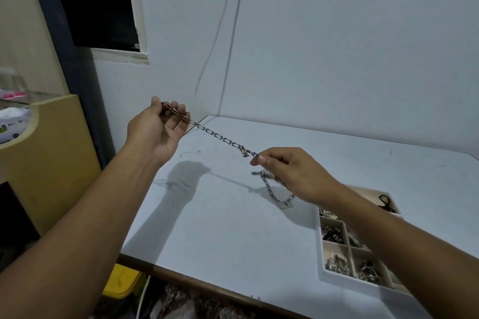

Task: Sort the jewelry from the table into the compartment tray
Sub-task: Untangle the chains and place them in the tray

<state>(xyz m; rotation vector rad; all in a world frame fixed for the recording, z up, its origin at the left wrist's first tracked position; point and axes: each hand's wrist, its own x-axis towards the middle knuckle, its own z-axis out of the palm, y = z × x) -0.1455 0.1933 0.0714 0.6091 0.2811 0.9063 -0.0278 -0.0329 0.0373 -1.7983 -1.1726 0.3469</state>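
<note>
A silver link chain point(220, 137) is stretched taut in the air above the white table point(233, 228). My left hand point(158, 129), palm up at the table's far left corner, holds one end of it in curled fingers. My right hand point(293, 172) pinches the chain near its clasp between thumb and forefinger. From under that hand the chain's other part hangs in a loop down to a small square pendant point(285, 205) lying on the table. The compartment tray point(334, 276) sits at the right, partly hidden by my right forearm, with several chains and trinkets in its cells.
The table stands against a white wall, down which a thin cable point(220, 26) hangs. A tan cabinet point(51, 163) stands to the left. A yellow container point(121, 282) and a bag lie on the floor below the table's near edge.
</note>
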